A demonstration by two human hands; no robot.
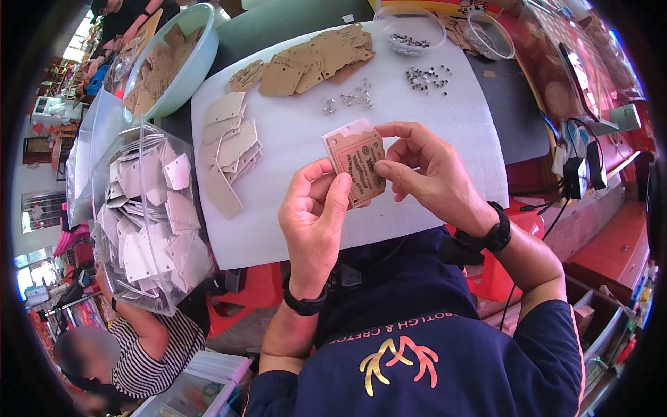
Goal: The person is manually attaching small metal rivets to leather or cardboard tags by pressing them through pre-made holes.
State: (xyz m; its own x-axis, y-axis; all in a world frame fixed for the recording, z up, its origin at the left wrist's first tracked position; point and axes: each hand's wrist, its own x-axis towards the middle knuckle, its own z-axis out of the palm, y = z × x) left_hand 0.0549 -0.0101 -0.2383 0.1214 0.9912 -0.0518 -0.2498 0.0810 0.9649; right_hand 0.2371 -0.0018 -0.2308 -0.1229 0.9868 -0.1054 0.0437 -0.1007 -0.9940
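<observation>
In front of my body, over a white foam sheet (285,236), my left hand (313,215) is closed on a brown printed card (365,170) with a white plate (349,130) behind it, its holed top edge showing. My right hand (441,177) grips the card's right side, thumb on its face and index finger by the upper corner. Beyond lie small silver metal pieces (358,96) and darker, rivet-like metal pieces (427,80). A pile of brown cards (313,62) lies at the far side, and loose white plates (233,142) overlap at the left.
On the left stand a clear box (139,240) full of white plates and a pale blue basin (208,52) of brown cards. Clear bowls (410,17) with metal pieces are at the back. Black cables (577,170) hang right. A person in stripes (149,351) sits lower left.
</observation>
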